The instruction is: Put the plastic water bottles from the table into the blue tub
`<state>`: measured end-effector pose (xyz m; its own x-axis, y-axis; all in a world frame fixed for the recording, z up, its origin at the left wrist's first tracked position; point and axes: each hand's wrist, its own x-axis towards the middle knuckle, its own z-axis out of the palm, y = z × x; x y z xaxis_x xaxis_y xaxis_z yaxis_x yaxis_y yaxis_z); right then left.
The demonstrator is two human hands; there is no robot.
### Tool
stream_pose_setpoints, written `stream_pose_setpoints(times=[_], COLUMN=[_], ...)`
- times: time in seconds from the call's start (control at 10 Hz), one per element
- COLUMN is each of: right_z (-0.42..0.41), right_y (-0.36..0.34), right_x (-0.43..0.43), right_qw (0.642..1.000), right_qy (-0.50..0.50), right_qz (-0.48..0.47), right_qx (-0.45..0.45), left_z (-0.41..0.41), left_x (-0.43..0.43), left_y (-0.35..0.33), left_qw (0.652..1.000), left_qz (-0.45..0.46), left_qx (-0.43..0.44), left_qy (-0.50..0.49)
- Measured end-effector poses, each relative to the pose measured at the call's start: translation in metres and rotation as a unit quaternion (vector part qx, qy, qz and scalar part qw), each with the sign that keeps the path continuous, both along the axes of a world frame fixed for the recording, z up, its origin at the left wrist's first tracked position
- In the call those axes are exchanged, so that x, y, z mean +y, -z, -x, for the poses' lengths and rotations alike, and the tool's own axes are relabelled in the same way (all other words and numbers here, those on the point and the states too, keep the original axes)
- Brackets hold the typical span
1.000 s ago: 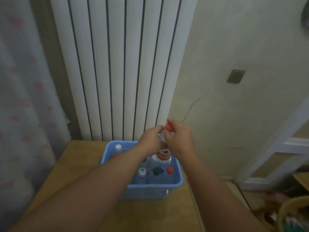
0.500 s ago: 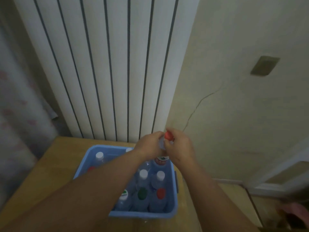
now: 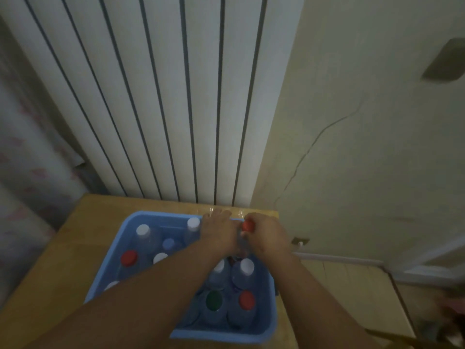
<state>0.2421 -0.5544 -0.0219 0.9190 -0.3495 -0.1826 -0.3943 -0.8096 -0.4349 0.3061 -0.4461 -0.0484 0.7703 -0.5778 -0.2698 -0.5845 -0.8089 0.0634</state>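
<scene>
A blue tub (image 3: 125,233) stands on the wooden table (image 3: 57,263), filled with several upright clear water bottles with white, red, blue and green caps. At the tub's far right corner both hands grip one bottle with an orange-red cap (image 3: 248,225). My left hand (image 3: 219,231) wraps its neck from the left. My right hand (image 3: 268,234) holds it from the right, just under the cap. The bottle's body is hidden behind my hands. A red-capped bottle (image 3: 129,258) and a green-capped bottle (image 3: 214,301) stand inside the tub.
A tall white ribbed radiator (image 3: 161,96) rises right behind the table's far edge. A curtain (image 3: 22,172) hangs at the left. The cream wall (image 3: 364,147) with a crack is at the right, with floor and a door frame below it.
The view has tilted down and closer, so more of the tub shows. Both hands with the orange-capped bottle have sunk lower, toward the tub's far right corner.
</scene>
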Motion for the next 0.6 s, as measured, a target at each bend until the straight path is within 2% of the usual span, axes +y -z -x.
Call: stream_pose_setpoints(times=[0.3, 0.5, 0.6], right_z=[0.007, 0.014, 0.013], right_y=[0.03, 0.043, 0.044], right_x=[0.008, 0.014, 0.015], right_qw=[0.999, 0.998, 0.999], right_qy=[0.013, 0.021, 0.044], right_qz=[0.029, -0.052, -0.017], right_qx=[0.001, 0.035, 0.013], left_z=[-0.002, 0.005, 0.011], left_x=[0.004, 0.022, 0.036], left_y=[0.013, -0.001, -0.011], left_qw=[0.998, 0.999, 0.996], left_qz=[-0.042, 0.01, 0.09], left_qx=[0.007, -0.021, -0.023], left_qy=[0.034, 0.028, -0.004])
